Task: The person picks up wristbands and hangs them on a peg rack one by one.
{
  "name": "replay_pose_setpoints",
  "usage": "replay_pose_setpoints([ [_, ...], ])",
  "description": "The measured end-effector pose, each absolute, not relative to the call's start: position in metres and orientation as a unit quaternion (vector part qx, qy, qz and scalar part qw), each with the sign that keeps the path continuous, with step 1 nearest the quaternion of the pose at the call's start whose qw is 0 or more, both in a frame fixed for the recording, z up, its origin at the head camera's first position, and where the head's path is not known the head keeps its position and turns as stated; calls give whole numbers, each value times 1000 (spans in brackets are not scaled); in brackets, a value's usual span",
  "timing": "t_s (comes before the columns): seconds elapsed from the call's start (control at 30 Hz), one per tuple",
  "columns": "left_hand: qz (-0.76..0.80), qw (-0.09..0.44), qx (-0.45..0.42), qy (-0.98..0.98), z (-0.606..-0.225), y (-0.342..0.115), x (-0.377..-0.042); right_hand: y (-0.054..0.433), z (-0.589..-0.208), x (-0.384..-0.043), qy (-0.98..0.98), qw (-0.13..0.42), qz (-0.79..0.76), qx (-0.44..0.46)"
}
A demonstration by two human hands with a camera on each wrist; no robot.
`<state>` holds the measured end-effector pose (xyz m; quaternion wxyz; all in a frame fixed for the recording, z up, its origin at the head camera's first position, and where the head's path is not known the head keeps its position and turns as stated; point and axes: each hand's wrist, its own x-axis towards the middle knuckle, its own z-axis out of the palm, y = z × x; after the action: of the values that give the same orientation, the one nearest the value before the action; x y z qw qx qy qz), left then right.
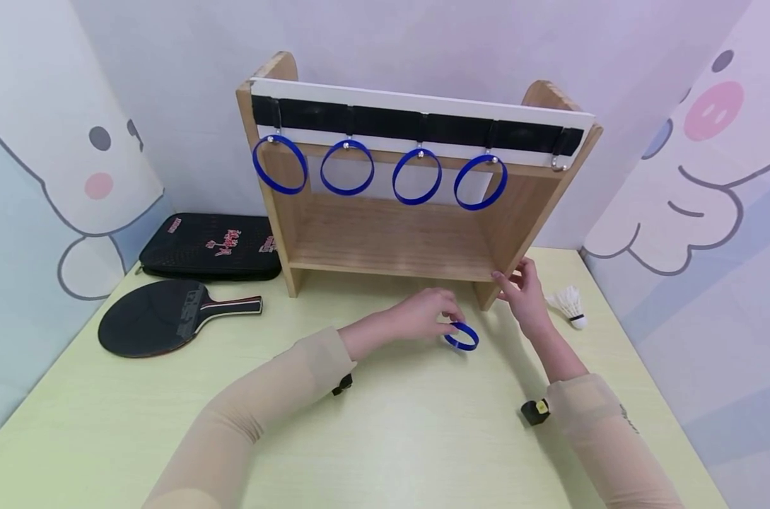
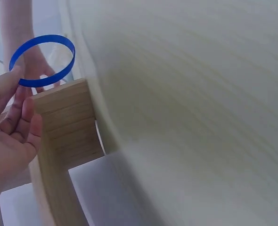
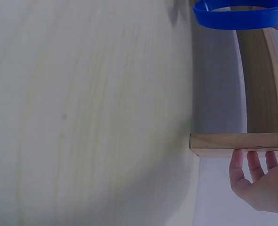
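Observation:
My left hand [image 1: 423,314] pinches a plain blue wristband [image 1: 464,347] between thumb and fingers, in front of the small wooden shelf [image 1: 385,240]. In the left wrist view the wristband [image 2: 42,84] stands out from the fingertips as a round loop, the other fingers loosely bent. My right hand [image 1: 526,300] grips the shelf's right side panel low down, thumb at the front edge. The right wrist view shows its fingertips [image 3: 238,157] against the panel's outer face. Several blue wristbands [image 1: 418,201] hang from hooks along the shelf's top rail; the rightmost hook [image 1: 559,167] is bare.
A table tennis bat [image 1: 149,318] lies at the left of the table, with a black zip case [image 1: 213,247] behind it. Beyond my right hand lies a shuttlecock [image 1: 569,305]. Walls with cartoon figures close in the back and both sides.

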<state>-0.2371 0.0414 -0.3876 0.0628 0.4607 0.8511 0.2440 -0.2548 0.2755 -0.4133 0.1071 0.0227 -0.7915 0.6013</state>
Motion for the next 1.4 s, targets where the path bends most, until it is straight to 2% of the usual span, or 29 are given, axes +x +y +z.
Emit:
replay_pose_setpoints([
  [0.27, 289, 61, 478, 827, -370, 38, -227, 275, -413, -255, -788, 106, 606, 24],
  [0.67, 373, 66, 456, 805, -340, 34, -208, 276, -411, -254, -795, 100, 598, 17],
  [1.0, 430, 46, 425, 795, -308, 28, -195, 264, -388, -237, -800, 85, 594, 17],
  [1.33, 500, 22, 398, 769, -272, 23, -188, 273, -406, -248, -772, 111, 624, 45],
  [1.4, 513, 13, 393, 763, -264, 22, -187, 276, -411, -252, -779, 130, 611, 61],
])
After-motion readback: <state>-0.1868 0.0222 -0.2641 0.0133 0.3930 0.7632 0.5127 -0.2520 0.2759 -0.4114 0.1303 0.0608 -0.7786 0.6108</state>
